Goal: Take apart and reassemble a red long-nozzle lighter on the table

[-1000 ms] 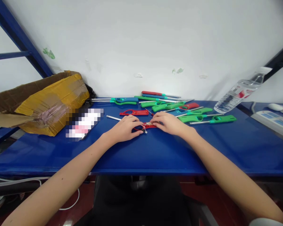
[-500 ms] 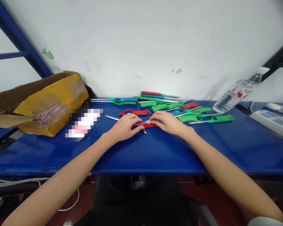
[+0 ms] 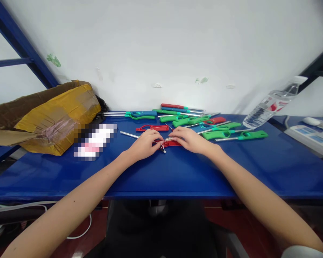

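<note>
My left hand [image 3: 146, 144] closes its fingers on the left part of an opened red lighter casing [image 3: 172, 143] low over the blue table. From the other side my right hand [image 3: 190, 139] pinches the same casing and the small inner parts in it. A thin wire with a small pale end [image 3: 164, 151] hangs below the left fingertips. A metal tube [image 3: 128, 134] sticks out to the left behind my left hand. Just beyond both hands a separate red casing half [image 3: 158, 128] lies flat.
Several green, blue and red lighters [image 3: 218, 134] lie along the back and right. An open cardboard box [image 3: 61, 122] and a blurred-out flat object [image 3: 95, 143] are left. A water bottle [image 3: 271, 104] leans at the back right, near a white power strip [image 3: 309, 138].
The wire end near my left fingertips has shifted slightly, and the fingers of both hands have moved a little on the casing. The rest looks the same.
</note>
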`<state>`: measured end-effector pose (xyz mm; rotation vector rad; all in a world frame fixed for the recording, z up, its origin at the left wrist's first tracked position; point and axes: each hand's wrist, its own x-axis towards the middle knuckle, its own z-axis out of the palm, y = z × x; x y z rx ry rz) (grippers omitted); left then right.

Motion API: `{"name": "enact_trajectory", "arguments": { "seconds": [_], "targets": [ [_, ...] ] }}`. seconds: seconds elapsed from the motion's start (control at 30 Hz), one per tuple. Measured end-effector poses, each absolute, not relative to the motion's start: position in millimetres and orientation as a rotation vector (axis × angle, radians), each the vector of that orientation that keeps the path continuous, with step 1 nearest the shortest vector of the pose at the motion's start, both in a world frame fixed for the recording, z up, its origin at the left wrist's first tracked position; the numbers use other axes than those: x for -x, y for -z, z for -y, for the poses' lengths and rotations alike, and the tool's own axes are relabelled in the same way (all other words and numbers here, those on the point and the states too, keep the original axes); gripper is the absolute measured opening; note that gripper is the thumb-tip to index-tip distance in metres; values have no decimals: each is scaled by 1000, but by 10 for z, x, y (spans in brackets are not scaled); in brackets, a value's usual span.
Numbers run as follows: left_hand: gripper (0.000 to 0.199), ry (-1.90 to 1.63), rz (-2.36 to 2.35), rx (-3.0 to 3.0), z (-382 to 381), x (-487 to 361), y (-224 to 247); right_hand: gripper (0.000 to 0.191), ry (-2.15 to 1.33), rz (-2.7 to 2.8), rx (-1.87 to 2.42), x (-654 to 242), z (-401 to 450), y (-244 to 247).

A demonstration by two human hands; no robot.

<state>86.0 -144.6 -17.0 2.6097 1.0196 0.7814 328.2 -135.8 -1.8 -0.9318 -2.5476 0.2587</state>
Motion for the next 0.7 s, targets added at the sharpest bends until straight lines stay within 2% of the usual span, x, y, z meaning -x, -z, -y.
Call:
{"name": "enact_trajectory", "arguments": {
  "seconds": [0.53,0.7],
  "targets": [
    [17,-930,-1069,-2481,1325,-860,218,26,-369,2374,854,-3222,1396,5],
    [17,-877,-980,-2520,1332,-868,190,27,-350,2388,839,-3224,1391,9]
  ]
}}
